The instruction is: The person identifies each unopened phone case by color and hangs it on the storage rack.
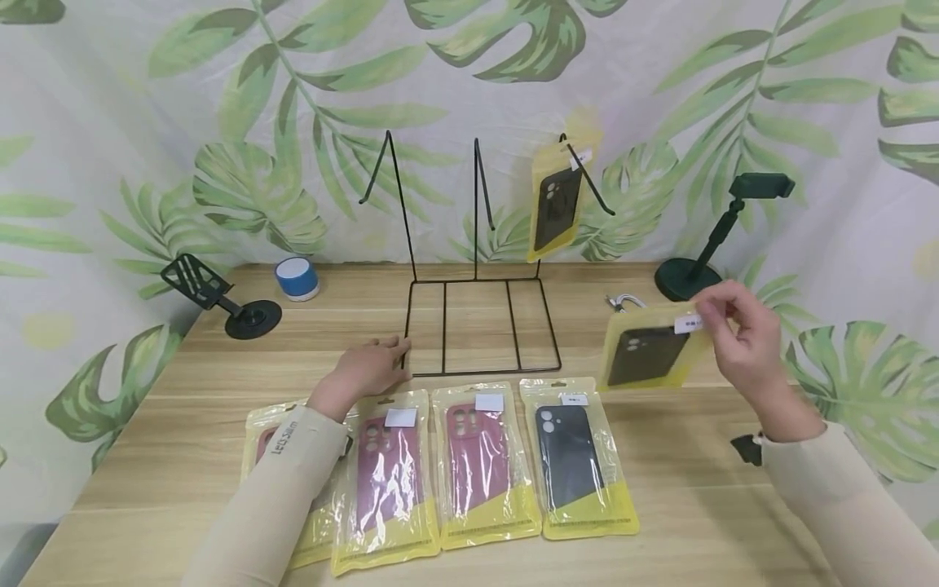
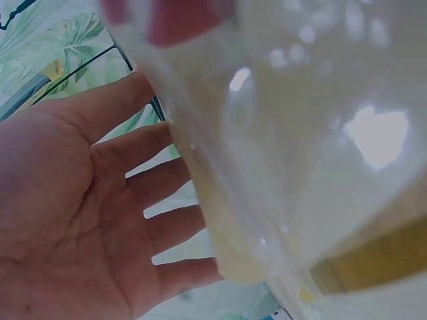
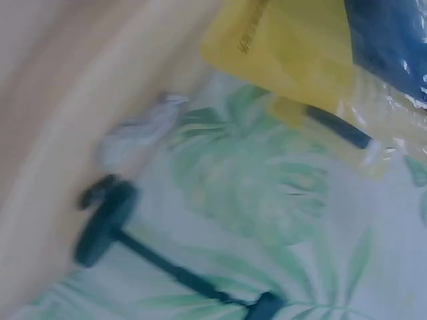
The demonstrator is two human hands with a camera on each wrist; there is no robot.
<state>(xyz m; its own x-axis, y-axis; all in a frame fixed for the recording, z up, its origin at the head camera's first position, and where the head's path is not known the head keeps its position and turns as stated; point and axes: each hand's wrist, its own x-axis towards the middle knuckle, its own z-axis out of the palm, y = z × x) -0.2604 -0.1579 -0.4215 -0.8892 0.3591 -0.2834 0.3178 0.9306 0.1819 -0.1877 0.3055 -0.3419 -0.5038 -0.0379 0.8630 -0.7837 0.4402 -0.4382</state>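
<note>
My right hand pinches the top of a yellow packet with a black phone case and holds it in the air at the right of the black wire display rack. The same packet fills the top of the right wrist view. My left hand rests flat with straight fingers on the table by the rack's front left corner. Another black-case packet hangs on the rack's right hook. Several packets lie in a row in front: red cases and a black one.
A wooden table stands against a leaf-print backdrop. A black phone stand and a small blue speaker sit at the back left. A dark green phone holder and a white cable are at the back right.
</note>
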